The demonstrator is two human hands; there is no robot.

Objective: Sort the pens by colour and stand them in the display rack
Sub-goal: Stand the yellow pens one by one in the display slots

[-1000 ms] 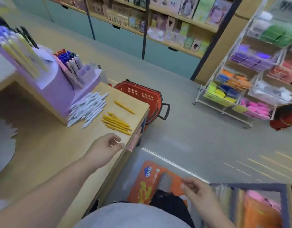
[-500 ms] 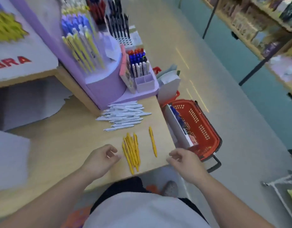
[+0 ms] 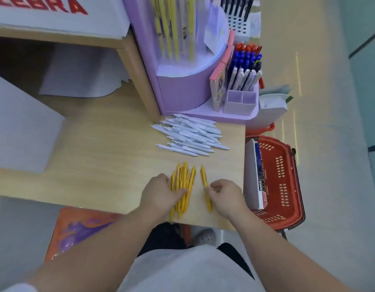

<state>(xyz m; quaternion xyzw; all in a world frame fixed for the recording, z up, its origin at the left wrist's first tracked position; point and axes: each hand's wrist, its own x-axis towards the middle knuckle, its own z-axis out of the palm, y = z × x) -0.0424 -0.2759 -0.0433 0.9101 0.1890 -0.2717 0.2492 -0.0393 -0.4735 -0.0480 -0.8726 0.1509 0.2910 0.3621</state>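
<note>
**Both hands down on the yellow pens**

Half a second before, both hands hovered short of the pens; here they had closed in. The left hand [image 3: 161,194] curled its fingers over the bundle of yellow pens [image 3: 183,182] on the table [image 3: 98,154]. Just right of that grip, the right hand [image 3: 224,193] pinched the single yellow pen [image 3: 204,180] lying apart from the bundle. Beyond both grips the white pens [image 3: 190,135] lay heaped as before, at the foot of the purple rack [image 3: 182,91]. Far left, a white box [image 3: 55,17] bore red letters ending "EBRA". Right of the grips stood a red basket [image 3: 287,186].
</note>
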